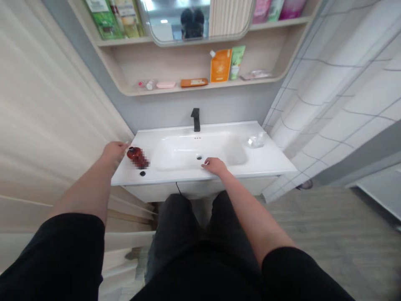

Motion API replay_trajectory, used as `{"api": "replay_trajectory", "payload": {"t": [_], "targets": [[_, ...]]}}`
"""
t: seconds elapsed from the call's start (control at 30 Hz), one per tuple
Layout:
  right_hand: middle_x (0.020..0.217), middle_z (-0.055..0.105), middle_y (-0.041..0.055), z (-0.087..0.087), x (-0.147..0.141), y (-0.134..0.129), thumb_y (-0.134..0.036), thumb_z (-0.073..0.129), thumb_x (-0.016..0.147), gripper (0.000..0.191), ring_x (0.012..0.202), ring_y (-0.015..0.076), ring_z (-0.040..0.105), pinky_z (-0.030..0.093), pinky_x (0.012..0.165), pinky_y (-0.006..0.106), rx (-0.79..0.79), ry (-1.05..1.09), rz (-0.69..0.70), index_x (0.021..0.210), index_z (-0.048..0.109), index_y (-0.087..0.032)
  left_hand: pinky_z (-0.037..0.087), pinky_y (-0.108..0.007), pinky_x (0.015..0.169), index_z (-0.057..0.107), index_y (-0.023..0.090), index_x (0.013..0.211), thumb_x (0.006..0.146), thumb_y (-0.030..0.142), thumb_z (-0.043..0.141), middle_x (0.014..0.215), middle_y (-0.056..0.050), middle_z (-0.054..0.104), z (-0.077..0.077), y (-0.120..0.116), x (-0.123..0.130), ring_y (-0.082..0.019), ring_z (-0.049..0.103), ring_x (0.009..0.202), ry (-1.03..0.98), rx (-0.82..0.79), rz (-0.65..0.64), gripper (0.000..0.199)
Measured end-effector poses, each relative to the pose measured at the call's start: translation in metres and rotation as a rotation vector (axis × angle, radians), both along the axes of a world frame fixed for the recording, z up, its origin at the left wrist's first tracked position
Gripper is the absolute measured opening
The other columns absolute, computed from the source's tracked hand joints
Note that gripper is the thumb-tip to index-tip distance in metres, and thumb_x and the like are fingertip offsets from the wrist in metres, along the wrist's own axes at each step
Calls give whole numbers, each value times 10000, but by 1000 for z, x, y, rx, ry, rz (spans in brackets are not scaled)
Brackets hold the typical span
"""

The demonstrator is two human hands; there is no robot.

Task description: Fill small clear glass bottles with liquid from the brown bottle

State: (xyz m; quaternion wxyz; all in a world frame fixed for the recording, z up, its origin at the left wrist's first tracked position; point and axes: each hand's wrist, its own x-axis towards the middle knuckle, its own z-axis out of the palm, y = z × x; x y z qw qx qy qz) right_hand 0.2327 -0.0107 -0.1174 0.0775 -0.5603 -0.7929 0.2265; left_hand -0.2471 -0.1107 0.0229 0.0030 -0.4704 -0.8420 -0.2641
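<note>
A white washbasin (pixel 175 152) with a black tap (pixel 196 120) lies in front of me. My right hand (pixel 216 166) hovers over the front of the basin near the drain (pixel 199 157), its fingers pinched together. A small whitish bit shows at its fingertips, too small to name. At the left end of the counter, my left hand (pixel 114 151) is beside a reddish-brown bottle (pixel 138 157) with a dark cap, lying tilted or on its side. The left fingers look pressed together, with something pale at their tips that I cannot make out.
A small black round piece (pixel 143 173) lies by the counter's front edge. Crumpled clear plastic (pixel 256 141) sits at the right. Above, a shelf (pixel 163 62) holds an orange pouch (pixel 221 65), a green tube (pixel 237 62) and small items. A pale curtain (pixel 62 104) hangs at the left.
</note>
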Motion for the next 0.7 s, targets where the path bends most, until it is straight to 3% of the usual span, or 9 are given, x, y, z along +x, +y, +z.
{"api": "replay_trajectory", "payload": {"t": [0.1, 0.2, 0.27, 0.33, 0.43, 0.53, 0.63, 0.7], "targets": [[1284, 852, 107, 1, 0, 0, -532, 736, 1027, 369, 1210, 296, 777, 574, 984, 324, 6, 12, 2, 1234, 853, -250, 513, -506, 1169, 510, 251, 771, 993, 417, 660, 802, -34, 600, 15, -6, -17, -258, 617, 1026, 55, 32, 137, 315], [1263, 857, 115, -1, 1, 1, -537, 739, 1031, 358, 1184, 299, 781, 582, 968, 331, 14, 38, 12, 1198, 861, -244, 467, -511, 1235, 550, 218, 976, 1057, 345, 577, 1141, -110, 689, 40, -12, -24, -251, 603, 1186, 172, 366, 175, 153], [1240, 862, 107, -4, 2, 3, -549, 757, 1020, 360, 1148, 295, 788, 589, 956, 335, 16, 78, 16, 1190, 861, -248, 494, -481, 1203, 581, 173, 1135, 1108, 355, 531, 1255, -130, 698, 52, -14, -13, -233, 619, 1190, 202, 535, 102, 191], [1201, 869, 88, -9, 4, 6, -522, 796, 999, 344, 1089, 277, 796, 597, 950, 337, 15, 159, 55, 1207, 851, -253, 540, -431, 1121, 612, 150, 1228, 1143, 416, 515, 1245, -110, 730, 51, -12, 16, -211, 649, 1127, 138, 614, -77, 295], [1176, 865, 62, -18, 9, 8, -410, 871, 939, 391, 973, 234, 796, 617, 948, 346, 3, 351, 163, 1296, 815, -260, 573, -385, 1010, 682, 177, 1182, 1147, 514, 511, 1136, -71, 780, 16, 1, 88, -204, 694, 1031, -151, 574, -410, 380], [1337, 817, 87, -24, 16, 10, -368, 952, 842, 696, 948, 214, 786, 651, 933, 365, -42, 586, 244, 1491, 714, -282, 581, -365, 859, 708, 223, 1037, 1083, 565, 594, 998, -54, 770, -45, 21, 176, -227, 709, 897, -376, 437, -604, 363], [1499, 736, 126, -27, 23, 14, -396, 1010, 756, 955, 1009, 227, 787, 678, 943, 401, -103, 758, 247, 1619, 610, -309, 563, -388, 904, 693, 235, 910, 1037, 469, 663, 905, -52, 743, -99, 40, 250, -245, 698, 899, -401, 377, -677, 268], [1525, 720, 134, -29, 25, 19, -389, 1028, 719, 976, 1069, 242, 785, 675, 1006, 438, -113, 816, 224, 1605, 627, -304, 559, -398, 937, 693, 239, 886, 1011, 434, 698, 889, -51, 736, -123, 50, 282, -252, 695, 915, -442, 374, -668, 232]]}}
